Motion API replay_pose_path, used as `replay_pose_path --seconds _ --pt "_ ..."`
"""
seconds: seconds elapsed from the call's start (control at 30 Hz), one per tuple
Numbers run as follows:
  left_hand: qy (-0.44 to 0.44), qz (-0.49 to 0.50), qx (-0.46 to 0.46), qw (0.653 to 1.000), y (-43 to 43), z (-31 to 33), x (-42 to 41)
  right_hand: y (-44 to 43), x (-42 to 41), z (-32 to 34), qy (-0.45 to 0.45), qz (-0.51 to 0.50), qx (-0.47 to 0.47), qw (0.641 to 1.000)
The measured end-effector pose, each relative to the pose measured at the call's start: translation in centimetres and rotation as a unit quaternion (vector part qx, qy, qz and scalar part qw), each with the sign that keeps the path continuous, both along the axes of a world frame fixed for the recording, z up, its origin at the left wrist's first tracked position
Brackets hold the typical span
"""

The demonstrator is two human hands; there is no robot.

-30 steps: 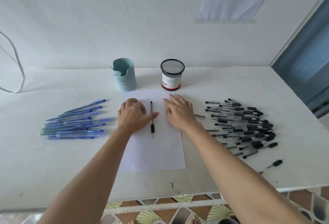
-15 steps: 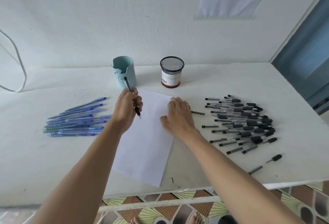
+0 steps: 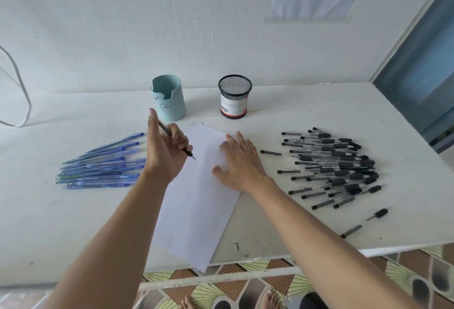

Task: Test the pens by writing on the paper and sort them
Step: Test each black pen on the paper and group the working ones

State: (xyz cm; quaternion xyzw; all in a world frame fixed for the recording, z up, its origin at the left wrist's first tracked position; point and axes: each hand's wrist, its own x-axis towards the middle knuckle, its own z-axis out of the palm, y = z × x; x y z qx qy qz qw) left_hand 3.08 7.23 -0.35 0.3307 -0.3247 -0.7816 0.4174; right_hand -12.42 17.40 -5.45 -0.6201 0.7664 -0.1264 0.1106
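The left hand (image 3: 167,151) grips a black pen (image 3: 187,153), its fingers curled round the barrel and one finger sticking straight up. The pen's long axis slants from upper left to lower right, nib pointing down-right over the left edge of the white paper (image 3: 196,210). I cannot tell whether the nib touches. The fingers hide the pen's middle. Right of the grip, the right hand (image 3: 242,163) lies flat on the sheet, fingers straight. Blue pens (image 3: 103,163) lie left of the grip and black pens (image 3: 336,163) lie well to the right.
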Motion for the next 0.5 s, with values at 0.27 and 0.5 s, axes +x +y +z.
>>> replay_pose_path --seconds 0.27,0.5 --pt "-0.08 0.08 -0.069 0.991 -3.2 -1.6 -1.5 -0.5 -0.5 -0.7 0.06 0.018 0.072 0.995" --pt "-0.24 0.042 -0.22 0.945 -6.0 -3.0 -3.2 -1.1 -1.7 0.0 0.057 0.054 0.075 0.994"
